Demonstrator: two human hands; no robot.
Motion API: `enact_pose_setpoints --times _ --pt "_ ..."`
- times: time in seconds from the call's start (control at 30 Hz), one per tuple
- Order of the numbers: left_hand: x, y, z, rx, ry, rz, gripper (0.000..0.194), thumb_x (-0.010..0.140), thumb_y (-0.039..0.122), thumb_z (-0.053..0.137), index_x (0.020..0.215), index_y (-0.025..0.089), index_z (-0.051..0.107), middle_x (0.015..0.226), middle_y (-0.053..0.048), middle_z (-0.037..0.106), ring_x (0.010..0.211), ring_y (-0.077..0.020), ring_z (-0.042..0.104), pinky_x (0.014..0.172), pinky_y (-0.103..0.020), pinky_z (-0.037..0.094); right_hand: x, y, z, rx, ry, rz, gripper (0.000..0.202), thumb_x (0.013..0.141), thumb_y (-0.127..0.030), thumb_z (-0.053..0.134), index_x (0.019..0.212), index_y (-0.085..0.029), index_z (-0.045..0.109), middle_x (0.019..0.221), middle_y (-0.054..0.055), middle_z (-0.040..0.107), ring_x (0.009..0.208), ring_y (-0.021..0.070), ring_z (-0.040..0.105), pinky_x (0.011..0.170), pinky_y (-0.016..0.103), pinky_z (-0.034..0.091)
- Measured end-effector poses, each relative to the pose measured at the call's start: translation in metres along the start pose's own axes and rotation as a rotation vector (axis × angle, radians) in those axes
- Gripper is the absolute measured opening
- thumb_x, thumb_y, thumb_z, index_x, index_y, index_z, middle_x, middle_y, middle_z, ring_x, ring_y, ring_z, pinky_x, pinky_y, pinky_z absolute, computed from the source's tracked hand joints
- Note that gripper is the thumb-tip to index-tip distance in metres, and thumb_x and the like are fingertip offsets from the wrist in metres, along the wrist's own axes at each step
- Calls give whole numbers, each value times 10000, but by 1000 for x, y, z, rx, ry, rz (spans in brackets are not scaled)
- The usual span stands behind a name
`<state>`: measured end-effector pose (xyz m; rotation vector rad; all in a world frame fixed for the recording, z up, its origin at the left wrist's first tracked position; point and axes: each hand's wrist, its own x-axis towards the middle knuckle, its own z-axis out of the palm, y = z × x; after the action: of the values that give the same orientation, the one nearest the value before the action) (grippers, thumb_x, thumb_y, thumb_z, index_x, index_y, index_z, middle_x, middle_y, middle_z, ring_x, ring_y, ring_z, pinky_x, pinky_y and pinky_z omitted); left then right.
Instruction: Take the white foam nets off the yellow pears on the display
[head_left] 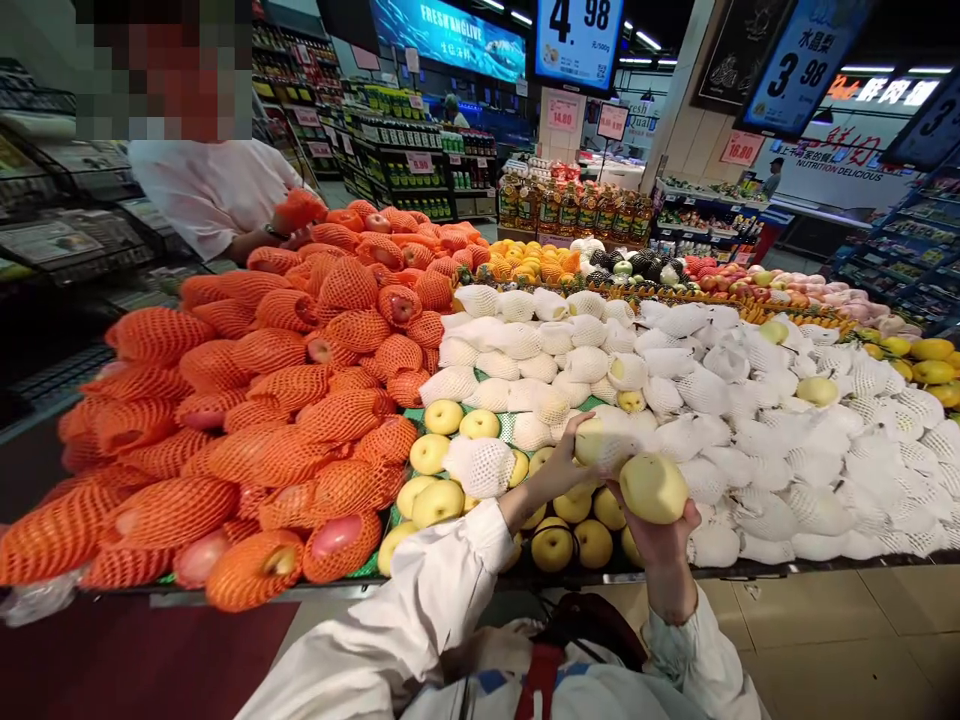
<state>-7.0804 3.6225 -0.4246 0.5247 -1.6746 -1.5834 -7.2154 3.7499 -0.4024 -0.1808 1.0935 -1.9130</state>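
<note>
In my right hand (667,540) rests a bare round yellow pear (654,488), with the fingers curled round it from below. My left hand (559,465) is closed on a second yellow pear (589,442), just left of the first. Something whitish and translucent shows beside that second pear; I cannot make out whether it is its foam net. Below both hands lie several unwrapped yellow pears (552,545). A loose-looking white foam net (480,467) sits among them to the left.
Apples in orange foam nets (330,350) are heaped on the left, white-netted fruit (757,450) on the right. Behind stand oranges (529,262) and bottles of oil (562,205). Another person in a white shirt (202,185) handles an orange-netted fruit at the far left.
</note>
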Motion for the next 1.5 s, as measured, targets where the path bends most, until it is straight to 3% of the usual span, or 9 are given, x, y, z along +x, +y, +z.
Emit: enact_pose_setpoints --times 0.13,0.27,0.47,0.67,1.03,1.17,1.27,1.4,1.5 --pt "-12 -11 -14 -212 117 -194 822 761 675 786 1422 233 577 1317 -164 671 1261 -383 619 958 -524 604 -8 7 4 53 4 -16 803 466 -752 782 1129 -305 707 1043 83 761 1193 372 655 1041 591 556" --pt "-20 -5 -38 -121 196 -165 723 800 634 755 1368 208 618 1263 -171 704 1196 -378 656 900 -482 618 -14 4 -1 96 11 -17 751 467 -719 807 1084 -299 720 1109 98 753 1261 390 626 1069 621 542" --pt "-9 19 -108 636 484 -19 825 718 499 840 1412 192 519 1393 -150 645 1256 -335 637 1090 -469 515 -20 -18 -39 166 91 -128 812 413 -639 885 1137 -304 736 1206 91 741 1346 374 570 1059 602 562" --pt "16 3 -152 1219 122 -189 794 687 273 822 1424 181 542 1427 -177 604 1245 -365 643 1004 -444 535 -28 -31 -67 124 151 -201 686 471 -685 843 1044 -314 770 1168 61 747 1337 363 570 1136 654 486" --pt "33 -5 -169 1237 19 -251 1069 791 543 791 1627 72 322 1528 -281 529 1397 -414 545 1152 -477 438 -36 -30 -73 102 150 -180 669 464 -636 857 1037 -304 767 1159 76 762 1343 403 580 1146 694 457" --pt "5 19 -152 1371 180 -175 1032 845 567 752 1653 109 301 1599 -297 451 1485 -469 427 1202 -603 356 -36 -31 -74 106 157 -172 654 479 -616 858 1043 -299 763 1155 78 765 1291 401 617 1131 683 477" --pt "-36 28 -140 1480 337 -449 1147 712 566 875 1658 203 338 1716 -308 224 1530 -619 242 1093 -785 355 -34 -28 -75 121 139 -171 661 508 -620 840 1076 -294 746 1160 81 761 1253 389 639 1107 667 501" --pt "-80 24 -134 1311 191 -615 525 926 268 627 1428 125 580 1498 -294 522 1224 -424 644 947 -514 553 -29 -23 -77 176 57 -143 714 543 -580 840 1186 -300 702 1151 70 755 1224 367 659 1072 645 532" --pt "-90 26 -125 1180 447 -352 315 943 163 444 1192 128 632 1191 -187 678 1067 -317 676 926 -434 550 -29 -17 -73 145 6 -82 775 535 -637 830 1212 -290 684 1120 87 749 1189 375 670 1022 642 558"
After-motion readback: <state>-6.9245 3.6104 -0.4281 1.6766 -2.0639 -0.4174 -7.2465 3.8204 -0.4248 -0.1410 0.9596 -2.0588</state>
